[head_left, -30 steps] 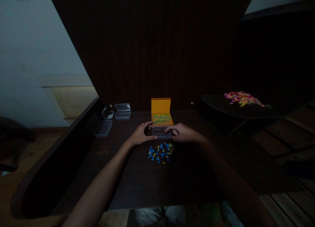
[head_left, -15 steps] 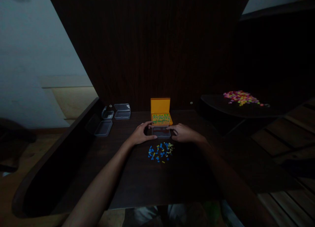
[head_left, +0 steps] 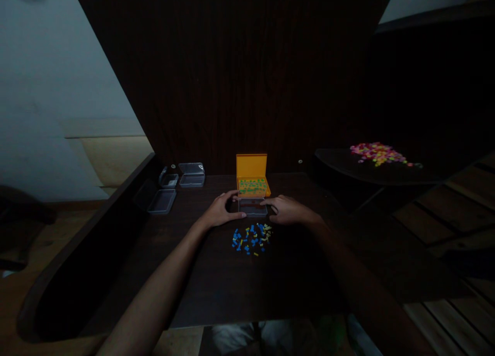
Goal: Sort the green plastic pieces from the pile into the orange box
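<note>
A small clear plastic box point(head_left: 252, 207) lies on the dark table point(head_left: 216, 273) in front of me. My left hand point(head_left: 220, 210) grips its left end, thumb and fingers around the edge. My right hand point(head_left: 288, 210) holds its right end the same way. Behind the box stands an open orange case point(head_left: 252, 176) filled with green and yellow pieces. Just in front of the box lies a loose scatter of small blue and yellow pieces point(head_left: 251, 238).
Several clear plastic boxes and lids point(head_left: 178, 183) sit at the table's back left. A pile of pink and yellow pieces point(head_left: 377, 153) lies on a dark raised surface at the right. A dark wooden panel rises behind the table.
</note>
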Available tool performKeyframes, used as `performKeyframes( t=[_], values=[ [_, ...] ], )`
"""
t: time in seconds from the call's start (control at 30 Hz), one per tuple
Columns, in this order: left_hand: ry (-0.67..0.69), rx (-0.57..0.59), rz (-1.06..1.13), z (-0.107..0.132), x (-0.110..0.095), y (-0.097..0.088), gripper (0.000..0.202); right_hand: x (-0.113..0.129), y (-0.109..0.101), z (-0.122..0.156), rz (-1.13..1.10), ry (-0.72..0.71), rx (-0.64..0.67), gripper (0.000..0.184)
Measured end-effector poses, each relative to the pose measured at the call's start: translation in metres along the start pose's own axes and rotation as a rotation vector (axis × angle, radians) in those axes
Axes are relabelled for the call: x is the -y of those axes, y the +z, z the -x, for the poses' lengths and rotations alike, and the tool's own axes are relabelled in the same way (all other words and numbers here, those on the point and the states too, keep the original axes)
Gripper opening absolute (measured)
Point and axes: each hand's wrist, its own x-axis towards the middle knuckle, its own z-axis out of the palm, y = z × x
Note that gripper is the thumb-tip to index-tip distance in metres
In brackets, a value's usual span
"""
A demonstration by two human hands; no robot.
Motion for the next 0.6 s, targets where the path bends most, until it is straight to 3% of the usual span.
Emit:
performKeyframes(
  t=[0.6],
  values=[
    [0.002, 0.003, -0.002, 0.0003, -0.002, -0.0004, 0.079, 0.0038, -0.0012, 0.0017, 0.08, 0.088, 0.011, 0.048]
  ],
)
